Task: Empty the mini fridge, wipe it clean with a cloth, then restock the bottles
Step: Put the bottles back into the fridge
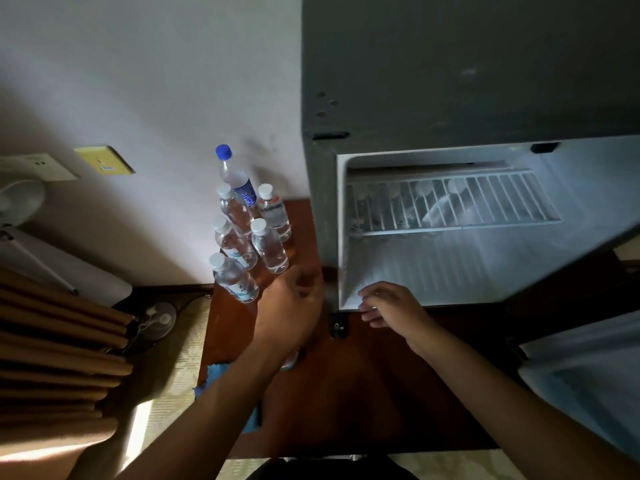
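Note:
The grey mini fridge (450, 81) stands open on a wooden table (363, 393). Through its white wire shelf (450, 202) I make out blurred bottles inside. Several clear water bottles (268, 249) with white caps stand on the table left of the fridge, along with a taller blue-capped bottle (239, 181). My left hand (291, 310) is beside them, its fingers curled over a bottle whose base (290, 360) peeks out under my wrist. My right hand (388, 306) hovers at the fridge's lower front edge, fingers loosely curled and holding nothing. A blue cloth (216, 372) lies partly under my left arm.
The fridge door (588, 375) hangs open at the right, white inner side up. Tan curtain folds (59, 348) fill the lower left. A white fan (20, 199), wall sockets (38, 166) and a yellow plate (104, 160) are on the wall.

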Available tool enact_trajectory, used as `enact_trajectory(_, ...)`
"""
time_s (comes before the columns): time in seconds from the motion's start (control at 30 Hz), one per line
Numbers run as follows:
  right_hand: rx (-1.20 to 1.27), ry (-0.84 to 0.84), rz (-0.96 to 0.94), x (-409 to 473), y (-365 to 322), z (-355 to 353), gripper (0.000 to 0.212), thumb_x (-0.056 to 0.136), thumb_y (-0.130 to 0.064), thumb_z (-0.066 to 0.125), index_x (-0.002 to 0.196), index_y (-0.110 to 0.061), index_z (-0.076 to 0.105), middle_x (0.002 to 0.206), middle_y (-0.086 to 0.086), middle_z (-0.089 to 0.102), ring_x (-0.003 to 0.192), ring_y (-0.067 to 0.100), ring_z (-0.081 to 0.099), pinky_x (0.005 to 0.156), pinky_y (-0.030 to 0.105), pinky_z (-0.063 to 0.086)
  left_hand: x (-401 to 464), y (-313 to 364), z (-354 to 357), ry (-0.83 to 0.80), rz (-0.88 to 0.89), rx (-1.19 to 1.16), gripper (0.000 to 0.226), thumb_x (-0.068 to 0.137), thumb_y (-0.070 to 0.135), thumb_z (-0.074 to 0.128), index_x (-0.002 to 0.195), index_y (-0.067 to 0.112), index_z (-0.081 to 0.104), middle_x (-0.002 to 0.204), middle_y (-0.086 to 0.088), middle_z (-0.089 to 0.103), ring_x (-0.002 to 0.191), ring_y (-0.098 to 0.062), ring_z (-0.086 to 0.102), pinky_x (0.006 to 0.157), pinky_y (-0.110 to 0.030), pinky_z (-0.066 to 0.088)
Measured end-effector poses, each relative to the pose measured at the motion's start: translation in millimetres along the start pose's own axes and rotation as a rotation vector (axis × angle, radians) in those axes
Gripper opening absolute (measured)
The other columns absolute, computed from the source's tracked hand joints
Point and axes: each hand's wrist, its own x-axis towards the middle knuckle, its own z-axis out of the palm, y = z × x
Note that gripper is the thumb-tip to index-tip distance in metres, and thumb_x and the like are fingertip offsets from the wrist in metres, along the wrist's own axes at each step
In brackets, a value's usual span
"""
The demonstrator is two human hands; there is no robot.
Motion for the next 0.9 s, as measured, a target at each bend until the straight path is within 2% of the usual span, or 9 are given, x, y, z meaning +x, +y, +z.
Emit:
enact_trajectory(0.1,-0.021,-0.016,-0.055,-14.5,-13.3,30.4,0.016,0.096,-0.006,0.052,0.095,-0.012,0.067,0.086,0.008,0.072,0.075,0.018,0.066,0.069,0.027,0.052,3.9,-12.6,-24.3,0.009,-0.004,-0.027,0.011,0.087,0.031,0.065,0.097,0.034,0.069,0.090,0.012,0.073,0.084,-0.004,0.068,0.077,-0.028,0.053)
enact_trajectory(0.2,-0.055,0.005,-0.135,-25.7,-28.2,64.1,0.017,0.094,-0.004,0.054,0.092,-0.014,0.068,0.081,0.006,0.070,0.069,0.015,0.065,0.066,0.025,0.051,7.9,-28.0,-54.5,0.043,0.002,-0.024,0.011,0.088,0.030,0.064,0.097,0.034,0.070,0.087,0.016,0.070,0.081,0.001,0.065,0.071,-0.022,0.047)
enact_trajectory(0.33,-0.095,0.022,-0.248,-33.7,-50.8,104.4,0.020,0.091,-0.004,0.055,0.089,-0.020,0.067,0.079,0.004,0.070,0.067,0.010,0.065,0.061,0.016,0.049,18.3,-54.9,-94.6,0.129,0.001,-0.075,0.006,0.087,0.029,0.066,0.090,0.032,0.071,0.084,0.018,0.070,0.079,0.003,0.064,0.067,-0.021,0.048)
enact_trajectory(0.43,-0.185,-0.002,-0.320,-31.9,-67.7,133.6,0.018,0.092,-0.011,0.057,0.090,-0.026,0.067,0.082,-0.001,0.069,0.070,0.008,0.066,0.065,0.021,0.050,32.4,-78.8,-116.7,0.169,-0.027,-0.101,0.006,0.087,0.027,0.067,0.091,0.030,0.071,0.086,0.017,0.070,0.081,-0.004,0.065,0.068,-0.024,0.047)
enact_trajectory(0.53,-0.320,0.021,-0.385,-19.9,-85.9,160.1,0.016,0.092,-0.018,0.058,0.091,-0.033,0.064,0.087,-0.007,0.067,0.077,0.011,0.066,0.072,0.028,0.053,47.1,-106.7,-127.8,0.132,-0.040,-0.074,0.019,0.088,0.030,0.067,0.106,0.025,0.068,0.097,0.010,0.071,0.082,-0.007,0.066,0.068,-0.026,0.051)
enact_trajectory(0.6,-0.435,0.035,-0.423,-10.2,-96.6,176.4,0.015,0.092,-0.020,0.059,0.099,-0.032,0.064,0.092,-0.011,0.064,0.077,0.006,0.062,0.069,0.024,0.049,54.1,-124.8,-133.5,0.065,-0.018,0.006,0.026,0.088,0.038,0.068,0.110,0.025,0.065,0.100,0.011,0.069,0.084,-0.004,0.064,0.067,-0.024,0.051)
enact_trajectory(0.67,-0.572,0.043,-0.442,-1.6,-105.1,192.3,0.019,0.093,-0.024,0.059,0.111,-0.028,0.061,0.098,-0.010,0.062,0.083,0.007,0.060,0.067,0.022,0.044,62.0,-142.2,-139.3,-0.010,-0.024,0.068,0.034,0.087,0.045,0.066,0.115,0.025,0.062,0.104,0.010,0.068,0.089,-0.007,0.065,0.074,-0.028,0.054)
enact_trajectory(0.8,-0.816,0.048,-0.434,16.2,-115.0,221.8,0.046,0.094,-0.028,0.056,0.138,-0.029,0.042,0.128,0.000,0.054,0.111,0.022,0.057,0.079,0.029,0.042,76.8,-167.1,-141.2,-0.118,-0.021,0.138,0.049,0.086,0.042,0.065,0.130,0.023,0.053,0.124,0.003,0.065,0.102,-0.016,0.065,0.085,-0.036,0.056)
enact_trajectory(0.9,-0.917,0.057,-0.439,28.7,-116.7,239.7,0.061,0.096,-0.027,0.053,0.150,-0.032,0.025,0.135,0.008,0.049,0.117,0.031,0.055,0.081,0.031,0.040,85.5,-172.1,-130.6,-0.178,0.044,0.182,0.055,0.091,0.037,0.064,0.138,0.018,0.044,0.133,-0.002,0.059,0.112,-0.022,0.061,0.084,-0.030,0.048)
